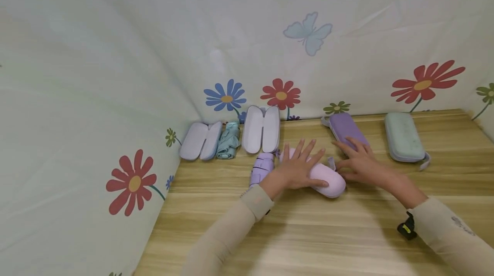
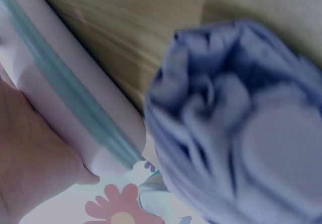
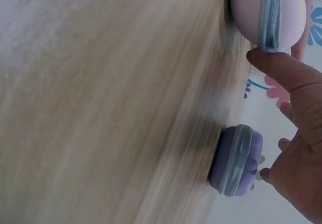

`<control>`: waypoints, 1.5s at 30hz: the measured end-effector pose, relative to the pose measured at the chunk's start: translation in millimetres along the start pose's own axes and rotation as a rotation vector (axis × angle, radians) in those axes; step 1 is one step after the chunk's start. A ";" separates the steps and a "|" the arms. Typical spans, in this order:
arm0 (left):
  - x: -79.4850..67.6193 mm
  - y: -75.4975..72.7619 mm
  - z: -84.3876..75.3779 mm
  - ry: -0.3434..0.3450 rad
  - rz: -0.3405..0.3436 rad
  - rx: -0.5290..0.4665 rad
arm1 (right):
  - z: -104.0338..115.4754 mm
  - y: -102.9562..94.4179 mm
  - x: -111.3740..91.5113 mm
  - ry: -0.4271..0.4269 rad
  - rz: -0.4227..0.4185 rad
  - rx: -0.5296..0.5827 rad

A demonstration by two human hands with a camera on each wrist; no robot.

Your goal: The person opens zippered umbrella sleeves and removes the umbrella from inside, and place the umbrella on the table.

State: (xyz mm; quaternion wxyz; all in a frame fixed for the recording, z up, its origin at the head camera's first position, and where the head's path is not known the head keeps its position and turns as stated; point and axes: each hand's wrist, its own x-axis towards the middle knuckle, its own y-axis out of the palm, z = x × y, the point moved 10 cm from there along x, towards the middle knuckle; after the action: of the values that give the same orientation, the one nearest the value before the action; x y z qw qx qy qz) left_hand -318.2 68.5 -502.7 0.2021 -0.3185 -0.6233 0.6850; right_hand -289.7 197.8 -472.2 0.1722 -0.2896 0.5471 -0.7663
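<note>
A pink zip case (image 1: 332,182) lies slantwise on the wooden table, its zipper band seen along the side in the left wrist view. My left hand (image 1: 296,171) rests across its top with straight, spread fingers. At the case's right end is my right hand (image 1: 364,166), a finger touching the end by the zipper band in the right wrist view; its other fingers are loosely bent. A grey strap tab (image 1: 331,163) shows between the hands. Left of the pink case lies a rolled lavender folding umbrella (image 1: 262,168), blurred and near in the left wrist view.
Behind my right hand lies a purple zip case (image 1: 342,126), with a pale green one (image 1: 403,136) farther right. Two cases lie spread apart at the back left, a larger (image 1: 252,131) and a smaller (image 1: 194,141), with a rolled teal umbrella (image 1: 229,141) between them.
</note>
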 end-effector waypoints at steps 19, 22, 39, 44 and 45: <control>-4.3 -2.0 2.1 0.084 0.036 0.078 | 26.6 -10.0 -1.2 -0.247 -0.171 -0.094; -3.4 -1.0 2.8 0.091 0.035 0.073 | 29.2 -10.2 -1.3 -0.286 -0.211 -0.112; 3.4 -0.8 -2.1 0.108 0.027 0.048 | 33.9 -5.7 0.6 -0.358 -0.171 -0.266; 6.9 4.7 1.0 0.102 0.008 0.067 | 33.5 -7.4 -5.8 -0.364 -0.201 -0.268; 7.6 4.2 2.4 0.097 -0.008 0.072 | 31.9 -8.5 -6.3 -0.358 -0.207 -0.268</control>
State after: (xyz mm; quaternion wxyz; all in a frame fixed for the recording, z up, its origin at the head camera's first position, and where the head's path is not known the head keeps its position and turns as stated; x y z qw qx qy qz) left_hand -324.8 71.3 -508.2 0.2462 -0.3414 -0.5889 0.6900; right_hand -264.3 180.7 -458.4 0.1468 -0.4955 0.5720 -0.6370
